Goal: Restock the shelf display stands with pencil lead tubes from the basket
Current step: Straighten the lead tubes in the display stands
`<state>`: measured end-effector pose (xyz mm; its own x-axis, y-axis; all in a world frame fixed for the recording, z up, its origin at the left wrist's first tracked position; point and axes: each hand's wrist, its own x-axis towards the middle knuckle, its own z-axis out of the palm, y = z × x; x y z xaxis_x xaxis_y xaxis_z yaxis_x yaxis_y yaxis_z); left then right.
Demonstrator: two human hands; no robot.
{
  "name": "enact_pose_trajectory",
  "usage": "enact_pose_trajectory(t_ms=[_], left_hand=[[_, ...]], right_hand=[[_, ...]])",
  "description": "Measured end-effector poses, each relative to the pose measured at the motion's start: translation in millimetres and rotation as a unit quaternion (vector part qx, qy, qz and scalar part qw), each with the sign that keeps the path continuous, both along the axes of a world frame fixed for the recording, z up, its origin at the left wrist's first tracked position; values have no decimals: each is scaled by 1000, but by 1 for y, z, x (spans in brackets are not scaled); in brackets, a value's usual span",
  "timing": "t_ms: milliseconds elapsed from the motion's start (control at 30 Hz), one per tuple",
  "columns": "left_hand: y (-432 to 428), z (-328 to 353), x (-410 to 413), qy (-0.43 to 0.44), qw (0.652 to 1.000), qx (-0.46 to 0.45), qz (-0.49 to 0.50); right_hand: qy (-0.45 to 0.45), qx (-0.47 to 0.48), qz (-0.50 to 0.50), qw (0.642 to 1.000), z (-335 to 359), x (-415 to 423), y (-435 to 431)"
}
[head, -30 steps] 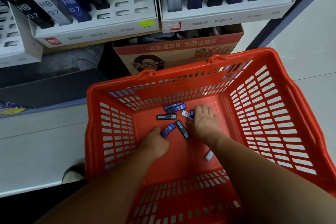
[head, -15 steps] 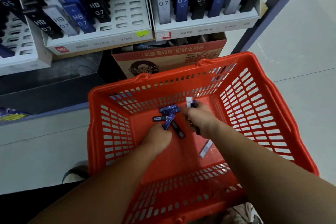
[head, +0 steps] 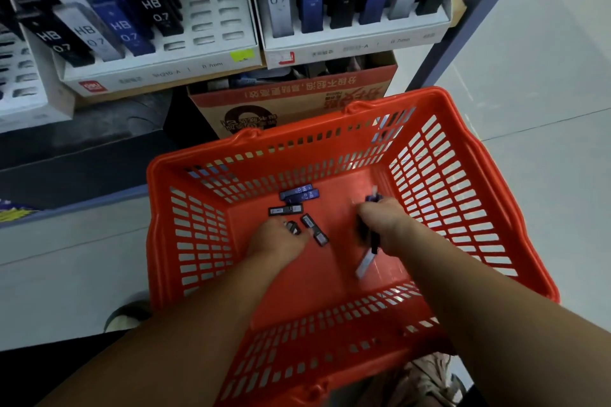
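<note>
Red slotted basket point(head: 469, 155), blue, black and grey lead tubes point(head: 299, 193), white display stands point(head: 357, 43)

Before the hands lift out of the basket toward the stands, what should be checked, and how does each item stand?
1. Right hand holds tubes: ok, fingers curled round a blurred bundle.
2. Left hand grips a dark tube: cannot tell, fingertips are at it.
3. Free slots in left display stand: ok, several empty.
4. Basket emptied: not ok, loose tubes lie on its floor.
5. Right display stand has room: cannot tell, front row looks full.
</note>
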<state>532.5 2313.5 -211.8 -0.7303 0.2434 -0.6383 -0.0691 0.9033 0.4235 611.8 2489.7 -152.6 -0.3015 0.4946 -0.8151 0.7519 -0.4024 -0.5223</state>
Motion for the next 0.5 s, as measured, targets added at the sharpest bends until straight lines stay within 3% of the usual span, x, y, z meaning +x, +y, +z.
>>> enact_pose_trajectory(t_ms=[100, 200, 333, 500], left_hand=[[18, -8, 3, 5, 1000, 0, 26], [31, -17, 7, 5, 999, 0, 52], [34, -22, 14, 10, 999, 3, 47], [12, -17, 10, 13, 999, 41, 15]], right_hand=[[-125, -49, 17, 991, -21, 34, 8], [-178, -107, 22, 978, -36, 48, 8], [-179, -56, 104, 977, -49, 52, 3], [-168, -66, 35, 983, -49, 48, 5]])
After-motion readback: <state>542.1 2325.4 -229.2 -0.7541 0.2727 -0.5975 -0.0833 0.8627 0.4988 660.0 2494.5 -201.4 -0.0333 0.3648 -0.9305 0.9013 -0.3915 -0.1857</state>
